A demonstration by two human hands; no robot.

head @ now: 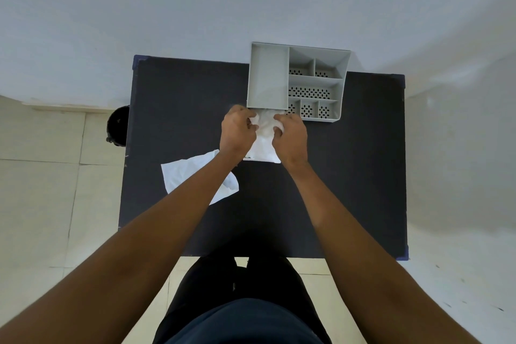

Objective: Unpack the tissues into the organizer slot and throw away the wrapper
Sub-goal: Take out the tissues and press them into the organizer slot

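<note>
From the head camera, both hands meet over the dark counter [349, 176], just in front of the grey organizer [315, 84]. The left hand [237, 128] and the right hand [290, 135] are each curled tight on the far end of a white tissue pack [264, 148], which lies on the counter with its far end close to the mouth of the organizer's long plain slot [268, 78]. That slot looks empty. A loose white sheet [190, 173], either wrapper or tissue, I cannot tell which, lies flat under the left forearm. A dark bin [118, 126] stands on the floor off the counter's left edge.

The step in hand seems to be opening the wrapper at its far end. Next, the tissues need to come free of the plastic and slide into the long slot; the wrapper then goes to the bin.
</note>
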